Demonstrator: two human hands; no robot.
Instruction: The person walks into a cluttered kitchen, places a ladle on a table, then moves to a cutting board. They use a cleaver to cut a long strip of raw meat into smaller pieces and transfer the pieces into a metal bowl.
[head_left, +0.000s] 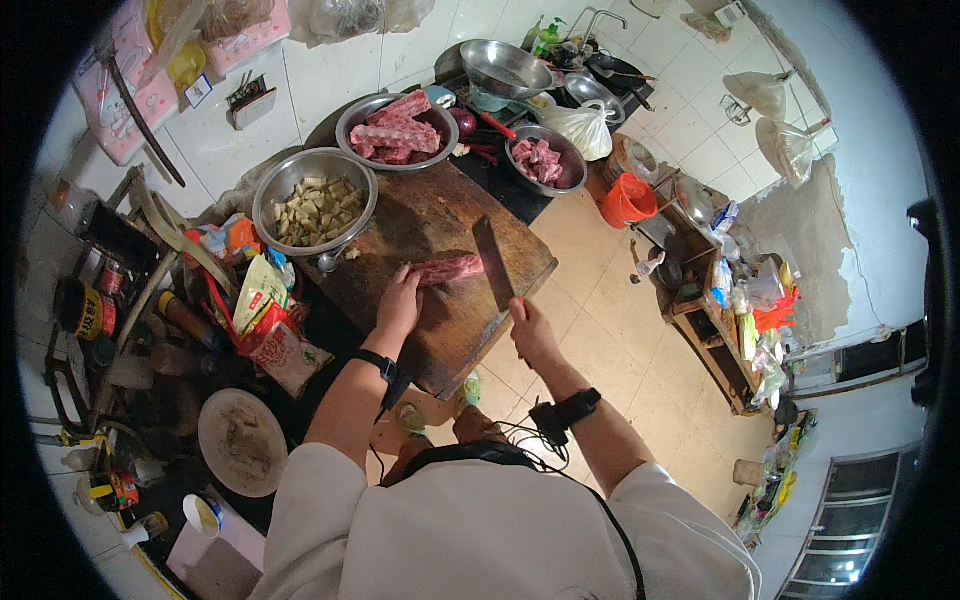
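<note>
A strip of raw meat (450, 270) lies on the worn wooden chopping board (405, 217). My left hand (400, 300) grips the strip's left end. In my right hand (532, 331) is the handle of a cleaver (494, 262), whose blade stands close to the strip's right end; whether they touch I cannot tell. At the board's far left edge is a steel bowl (315, 241) of cut pale vegetable chunks. Behind the board, a steel bowl (456, 135) holds large pieces of raw meat. A smaller steel bowl (577, 174) farther right contains chopped meat.
Seasoning packets (281, 341) and bottles crowd the left side, near a round pale plate (242, 442). A metal basin (506, 67), a red onion (463, 121) and a white plastic bag (583, 127) stand at the back. A red bucket (627, 201) is beyond the board to the right.
</note>
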